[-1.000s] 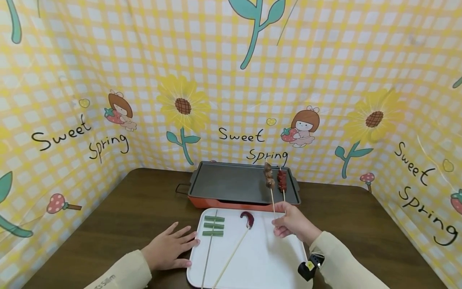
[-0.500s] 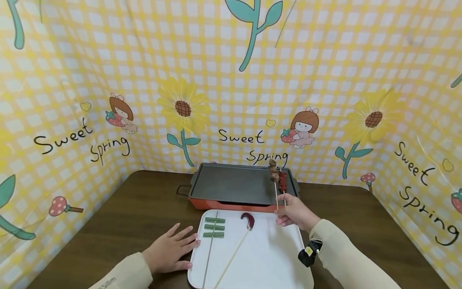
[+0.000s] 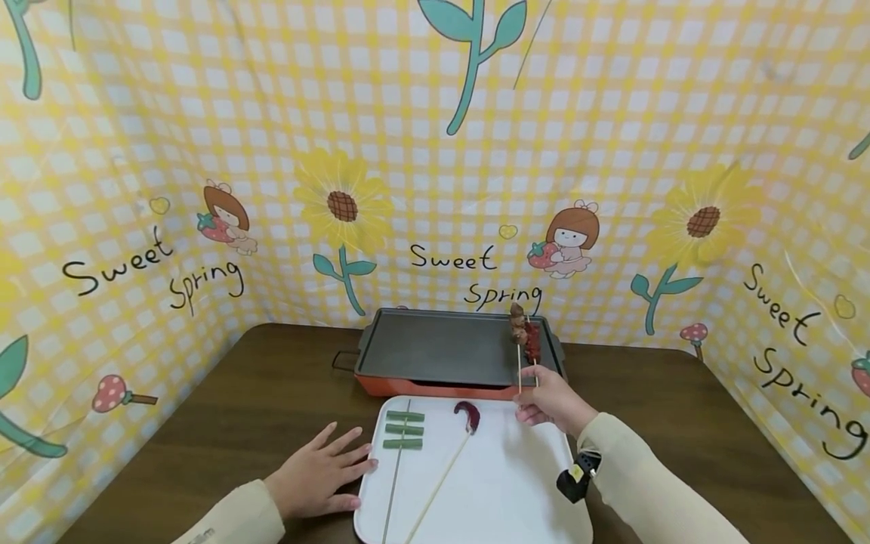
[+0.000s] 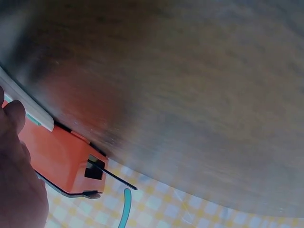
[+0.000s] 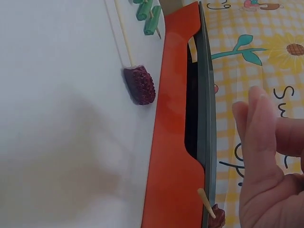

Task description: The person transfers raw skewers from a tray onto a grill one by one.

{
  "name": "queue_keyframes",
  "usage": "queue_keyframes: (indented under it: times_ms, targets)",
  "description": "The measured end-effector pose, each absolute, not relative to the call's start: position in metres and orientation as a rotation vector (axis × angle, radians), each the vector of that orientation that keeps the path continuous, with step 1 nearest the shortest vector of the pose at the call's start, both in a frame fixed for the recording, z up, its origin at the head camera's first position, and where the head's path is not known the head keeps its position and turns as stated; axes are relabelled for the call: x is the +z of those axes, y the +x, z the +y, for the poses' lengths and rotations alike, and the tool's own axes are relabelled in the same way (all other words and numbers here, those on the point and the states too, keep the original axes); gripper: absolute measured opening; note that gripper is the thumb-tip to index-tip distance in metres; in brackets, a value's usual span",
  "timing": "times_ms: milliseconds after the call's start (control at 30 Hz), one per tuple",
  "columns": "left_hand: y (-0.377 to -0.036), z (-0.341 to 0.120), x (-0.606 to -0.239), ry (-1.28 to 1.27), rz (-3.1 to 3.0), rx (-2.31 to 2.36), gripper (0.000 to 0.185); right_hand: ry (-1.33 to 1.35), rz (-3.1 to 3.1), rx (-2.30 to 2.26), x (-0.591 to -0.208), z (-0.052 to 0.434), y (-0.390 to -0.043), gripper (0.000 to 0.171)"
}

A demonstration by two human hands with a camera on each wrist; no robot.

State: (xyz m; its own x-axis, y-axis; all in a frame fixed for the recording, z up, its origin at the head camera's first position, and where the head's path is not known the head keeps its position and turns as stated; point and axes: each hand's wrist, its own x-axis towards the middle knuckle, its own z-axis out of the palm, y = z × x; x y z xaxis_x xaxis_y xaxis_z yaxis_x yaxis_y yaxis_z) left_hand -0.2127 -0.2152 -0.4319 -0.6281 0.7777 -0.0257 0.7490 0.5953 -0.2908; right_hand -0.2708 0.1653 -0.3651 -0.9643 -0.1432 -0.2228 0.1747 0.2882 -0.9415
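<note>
Fingers of the left hand [image 3: 314, 474] are spread flat on the table [image 3: 238, 408], touching the tray [image 3: 503, 491] edge, apparently to steady it. On the tray lie a green-bean skewer [image 3: 402, 429] and a dark red one [image 3: 467, 414]. Farther off, two meat skewers [image 3: 525, 338] are pinched by their sticks in the right hand [image 3: 549, 402] and held upright over the griddle's [image 3: 435, 349] right end. Only the right wrist view shows the griddle's orange side [image 5: 173, 142]; the pinch itself is hidden there.
</note>
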Motion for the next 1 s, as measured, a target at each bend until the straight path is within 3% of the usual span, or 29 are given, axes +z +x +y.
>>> queue_keyframes:
  times_ms: [1000]
  targets:
    - [-0.213,-0.216,-0.432,-1.275,-2.795,0.412,0.064,0.072,2.304,-1.660,-0.380,0.142,-0.283,0.047]
